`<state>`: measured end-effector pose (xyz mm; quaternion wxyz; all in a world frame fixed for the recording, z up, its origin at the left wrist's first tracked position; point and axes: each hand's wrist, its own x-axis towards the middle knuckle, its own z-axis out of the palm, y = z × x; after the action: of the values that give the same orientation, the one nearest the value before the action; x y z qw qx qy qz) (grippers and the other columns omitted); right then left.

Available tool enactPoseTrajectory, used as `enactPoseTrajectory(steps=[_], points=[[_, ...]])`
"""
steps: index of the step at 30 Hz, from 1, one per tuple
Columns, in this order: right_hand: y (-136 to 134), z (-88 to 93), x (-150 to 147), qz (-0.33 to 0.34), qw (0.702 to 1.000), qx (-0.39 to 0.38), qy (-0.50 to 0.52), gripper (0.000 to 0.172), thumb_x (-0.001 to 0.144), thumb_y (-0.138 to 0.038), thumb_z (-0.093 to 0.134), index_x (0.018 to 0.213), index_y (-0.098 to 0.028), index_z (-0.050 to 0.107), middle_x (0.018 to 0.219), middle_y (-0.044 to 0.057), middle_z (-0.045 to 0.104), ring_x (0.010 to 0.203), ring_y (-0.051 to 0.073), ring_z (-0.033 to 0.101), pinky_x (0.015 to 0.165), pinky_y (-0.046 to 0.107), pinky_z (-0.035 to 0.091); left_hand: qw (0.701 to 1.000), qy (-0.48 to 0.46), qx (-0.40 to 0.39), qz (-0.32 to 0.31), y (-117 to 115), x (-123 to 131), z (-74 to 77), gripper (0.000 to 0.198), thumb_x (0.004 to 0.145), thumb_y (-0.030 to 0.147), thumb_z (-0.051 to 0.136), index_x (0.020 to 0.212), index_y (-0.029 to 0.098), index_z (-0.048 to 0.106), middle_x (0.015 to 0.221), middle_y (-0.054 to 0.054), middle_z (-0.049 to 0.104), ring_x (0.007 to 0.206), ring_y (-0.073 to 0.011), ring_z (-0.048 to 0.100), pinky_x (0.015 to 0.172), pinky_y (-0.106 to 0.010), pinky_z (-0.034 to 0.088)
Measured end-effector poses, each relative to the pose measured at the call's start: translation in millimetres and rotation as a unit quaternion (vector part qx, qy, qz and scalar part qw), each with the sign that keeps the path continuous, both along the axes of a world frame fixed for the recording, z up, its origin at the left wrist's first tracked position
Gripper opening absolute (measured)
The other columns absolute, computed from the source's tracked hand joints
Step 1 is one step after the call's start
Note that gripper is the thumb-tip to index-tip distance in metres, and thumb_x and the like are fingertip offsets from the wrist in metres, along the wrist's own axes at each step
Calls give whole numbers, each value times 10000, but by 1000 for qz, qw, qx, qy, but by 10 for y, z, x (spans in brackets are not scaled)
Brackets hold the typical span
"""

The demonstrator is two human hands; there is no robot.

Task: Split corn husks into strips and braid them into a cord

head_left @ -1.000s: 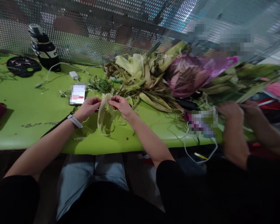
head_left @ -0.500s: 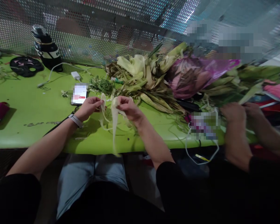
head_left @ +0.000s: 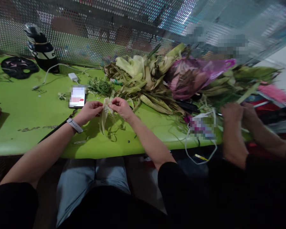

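Observation:
Between my two hands hangs a pale corn husk [head_left: 105, 116], its thin strips trailing down over the table. My left hand [head_left: 92, 110], with a light watch band on the wrist, pinches it from the left. My right hand [head_left: 121, 107] closes thumb and fingers on its upper right side. Loose curled strips [head_left: 118, 127] lie on the table under my right hand. Just beyond my hands sits a small tangle of green shreds [head_left: 100, 86]. A large heap of corn husks [head_left: 143, 86] spreads behind and to the right.
A lit phone [head_left: 77, 96] lies beyond my left hand, with a white charger [head_left: 73, 77] behind it. A dark bottle [head_left: 41, 51] and a black mask [head_left: 19, 67] stand at the back left. A pink plastic bag [head_left: 186, 78] rests among the husks. At right are a co-worker's hands [head_left: 233, 113].
My right hand has moved left, close to my left hand. The husk strips, spread apart before, now hang together between my fingers. The view has shifted slightly to the right.

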<state>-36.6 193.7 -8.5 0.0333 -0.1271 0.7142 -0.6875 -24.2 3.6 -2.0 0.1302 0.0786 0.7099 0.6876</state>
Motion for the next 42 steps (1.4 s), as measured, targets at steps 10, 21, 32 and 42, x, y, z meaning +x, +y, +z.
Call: enactPoseTrajectory(steps=[10, 21, 32, 42], points=[[-9, 11, 16, -19, 1000, 18, 7, 365, 623, -439, 797, 713, -198, 537, 664, -52, 549, 608, 81, 471, 573, 231, 393, 998, 61, -23, 12, -2, 25, -33, 129, 789, 272, 758, 848, 158, 760, 818, -55, 754, 716, -145, 688, 717, -286, 589], [17, 34, 18, -13, 999, 38, 20, 355, 650, -438, 786, 716, -200, 531, 678, -52, 536, 627, 88, 461, 602, 244, 391, 997, 78, -25, 10, 15, 71, 12, 179, 807, 317, 749, 883, 155, 764, 849, -63, 751, 751, -150, 684, 736, -289, 590], [32, 49, -5, -28, 1000, 12, 8, 414, 627, -487, 836, 726, -198, 558, 686, -52, 549, 633, 86, 476, 604, 237, 408, 999, 44, 17, 24, 20, 76, 22, 253, 763, 387, 795, 875, 163, 758, 868, -63, 744, 766, -163, 672, 710, -287, 580], [55, 189, 153, 34, 990, -86, -109, 543, 559, -556, 916, 792, -201, 578, 644, -81, 584, 454, 43, 492, 432, 190, 435, 996, 24, 49, 77, 30, 23, -40, 328, 679, 420, 862, 838, 149, 766, 847, -62, 753, 737, -160, 665, 713, -314, 601]])
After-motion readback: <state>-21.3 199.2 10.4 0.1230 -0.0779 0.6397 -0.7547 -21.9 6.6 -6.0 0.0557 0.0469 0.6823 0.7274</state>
